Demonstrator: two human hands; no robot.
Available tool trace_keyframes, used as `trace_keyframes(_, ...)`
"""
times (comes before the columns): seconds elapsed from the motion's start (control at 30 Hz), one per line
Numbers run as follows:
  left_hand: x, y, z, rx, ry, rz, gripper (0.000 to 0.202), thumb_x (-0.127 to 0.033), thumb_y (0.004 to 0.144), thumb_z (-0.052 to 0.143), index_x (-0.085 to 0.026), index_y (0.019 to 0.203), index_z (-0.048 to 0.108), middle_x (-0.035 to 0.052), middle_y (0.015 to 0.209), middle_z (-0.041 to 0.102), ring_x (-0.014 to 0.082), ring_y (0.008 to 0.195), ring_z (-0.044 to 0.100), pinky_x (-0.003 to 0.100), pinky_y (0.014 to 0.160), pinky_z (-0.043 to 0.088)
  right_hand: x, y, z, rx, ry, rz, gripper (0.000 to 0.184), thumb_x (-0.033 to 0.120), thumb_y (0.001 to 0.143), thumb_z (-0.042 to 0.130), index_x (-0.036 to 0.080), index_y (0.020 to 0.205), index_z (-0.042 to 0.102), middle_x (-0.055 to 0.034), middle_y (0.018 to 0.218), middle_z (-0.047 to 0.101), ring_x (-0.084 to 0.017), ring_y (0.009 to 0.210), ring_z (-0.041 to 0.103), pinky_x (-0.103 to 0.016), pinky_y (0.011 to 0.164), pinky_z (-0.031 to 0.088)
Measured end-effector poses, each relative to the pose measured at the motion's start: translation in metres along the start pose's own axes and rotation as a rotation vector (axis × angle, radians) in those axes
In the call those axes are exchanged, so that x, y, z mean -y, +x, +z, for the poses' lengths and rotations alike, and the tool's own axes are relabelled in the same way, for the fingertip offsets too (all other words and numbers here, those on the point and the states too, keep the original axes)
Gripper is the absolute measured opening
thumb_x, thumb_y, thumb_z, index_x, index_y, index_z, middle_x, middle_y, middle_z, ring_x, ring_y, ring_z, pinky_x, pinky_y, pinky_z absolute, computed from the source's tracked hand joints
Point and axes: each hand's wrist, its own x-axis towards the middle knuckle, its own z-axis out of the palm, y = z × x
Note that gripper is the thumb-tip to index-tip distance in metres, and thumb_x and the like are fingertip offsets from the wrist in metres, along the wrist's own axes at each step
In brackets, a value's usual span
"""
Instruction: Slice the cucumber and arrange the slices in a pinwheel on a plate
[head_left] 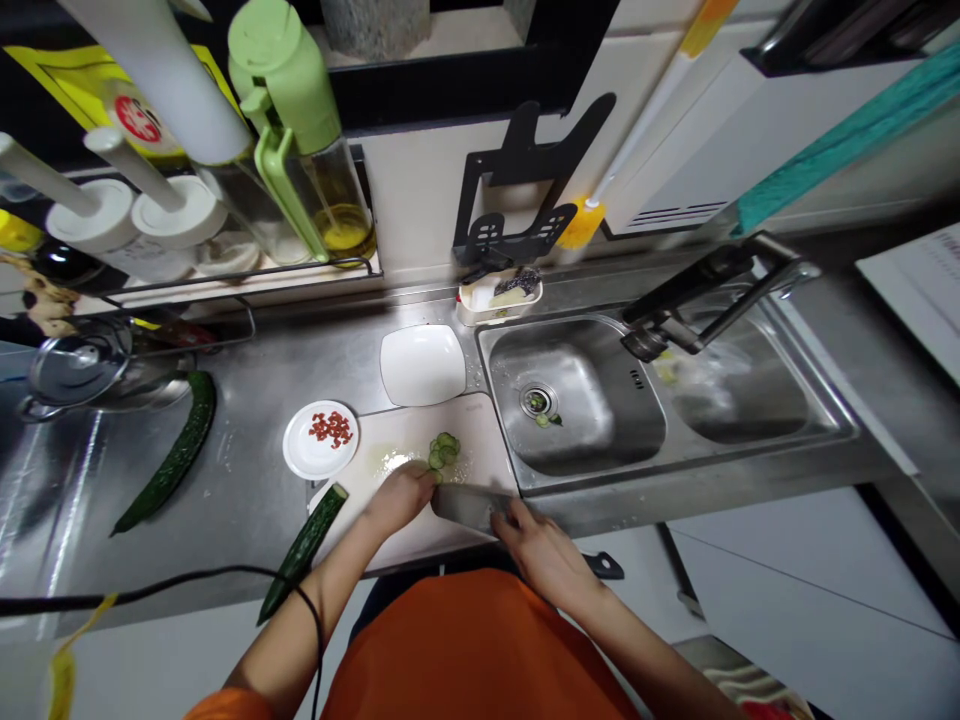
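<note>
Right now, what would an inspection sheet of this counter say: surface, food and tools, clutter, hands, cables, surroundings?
Surface: metal counter; board on it, wet in patches.
Food and tools: cut cucumber across the board's left edge; slices on the board; knife; plate with red bits; another cucumber further left.
Clutter: green scraps by the drain in the sink.
Hands: right hand holds the knife; left hand is beside the slices and blade, contact unclear.
Cables: black cable passes across the left forearm; whether it touches, cannot tell.
Surroundings: white dish at the board's far edge; faucet; oil bottle.
</note>
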Motion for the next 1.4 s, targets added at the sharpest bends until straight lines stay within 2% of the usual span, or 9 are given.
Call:
trace_keyframes(0.13,0.004,-0.005,0.005,0.009,0.007,0.031,0.022,-0.023,0.092,0.042,-0.02,0.093,0.064,0.007,0.088,0.061,0.0179,0.089,0.058,0.031,0.081,0.048,-0.005,-0.004,0.002,0.027,0.017,0.008,0.04,0.007,0.082,0.04,0.022,0.114,0.058,-0.0094,0.11,0.054,-0.015,0.075,0.056,-0.028,0.071,0.038)
trace_keyframes(0.33,0.01,-0.003,0.021,-0.137,-0.087,-0.168,0.024,-0.023,0.084,0.056,-0.02,0.108,0.057,0.0073,0.103,0.059,0.0195,0.096,0.057,0.035,0.084,0.049,-0.019,-0.013,0.004,0.045,0.053,0.064,0.04,0.007,0.082,0.039,0.023,0.113,0.06,-0.0093,0.113,0.053,-0.013,0.071,0.057,-0.026,0.068,0.038)
trace_keyframes(0.53,0.003,0.006,0.024,-0.153,-0.093,-0.271,0.014,-0.016,0.077,0.06,-0.02,0.091,0.057,0.0043,0.09,0.056,0.0182,0.083,0.055,0.033,0.078,0.047,-0.024,-0.014,0.008,0.013,0.073,0.083,0.039,0.01,0.084,0.039,0.026,0.115,0.057,-0.0082,0.111,0.051,-0.013,0.07,0.058,-0.026,0.066,0.039)
trace_keyframes(0.8,-0.007,0.008,0.02,-0.141,-0.233,-0.325,0.003,-0.016,0.08,0.055,-0.019,0.08,0.056,0.0008,0.075,0.056,0.0145,0.072,0.053,0.027,0.068,0.042,-0.025,-0.014,0.018,0.015,0.105,0.091,0.038,0.011,0.085,0.037,0.025,0.115,0.056,-0.0078,0.113,0.05,-0.014,0.071,0.059,-0.027,0.066,0.038)
trace_keyframes(0.93,-0.006,0.003,0.014,-0.172,-0.306,-0.295,0.011,-0.019,0.082,0.052,-0.02,0.078,0.062,0.0018,0.076,0.061,0.0149,0.075,0.056,0.027,0.072,0.042,-0.024,-0.01,0.018,0.027,0.116,0.119,0.038,0.013,0.086,0.037,0.024,0.118,0.054,-0.0089,0.114,0.052,-0.015,0.075,0.06,-0.027,0.066,0.038)
trace_keyframes(1.07,0.003,-0.008,0.013,-0.296,-0.44,-0.474,0.015,-0.029,0.082,0.053,-0.021,0.079,0.066,-0.0005,0.071,0.063,0.0129,0.069,0.056,0.024,0.068,0.042,-0.02,-0.005,0.015,0.066,0.106,0.166,0.037,0.012,0.087,0.035,0.023,0.116,0.054,-0.0081,0.106,0.056,-0.015,0.073,0.061,-0.026,0.061,0.035)
trace_keyframes(1.17,0.011,-0.015,0.018,-0.485,-0.567,-0.651,0.021,-0.039,0.08,0.057,-0.02,0.08,0.067,-0.0003,0.071,0.065,0.0117,0.063,0.055,0.022,0.064,0.042,-0.016,-0.001,0.013,0.091,0.098,0.191,0.032,0.012,0.088,0.035,0.021,0.11,0.056,-0.0084,0.102,0.058,-0.015,0.073,0.061,-0.025,0.058,0.033)
trace_keyframes(1.27,0.014,-0.017,0.024,-0.648,-0.591,-0.698,0.026,-0.043,0.075,0.062,-0.019,0.083,0.069,0.0017,0.078,0.067,0.0117,0.066,0.055,0.022,0.065,0.043,-0.01,0.003,0.012,0.103,0.089,0.176,0.028,0.014,0.09,0.034,0.021,0.105,0.057,-0.0074,0.098,0.06,-0.016,0.072,0.061,-0.025,0.058,0.033)
trace_keyframes(1.4,0.012,-0.014,0.026,-0.661,-0.731,-0.781,0.029,-0.045,0.072,0.063,-0.018,0.082,0.068,-0.0009,0.067,0.063,0.01,0.058,0.052,0.021,0.058,0.041,0.0,0.012,0.009,0.109,0.07,0.149,0.027,0.016,0.091,0.034,0.021,0.105,0.057,-0.0069,0.097,0.06,-0.016,0.072,0.061,-0.025,0.058,0.034)
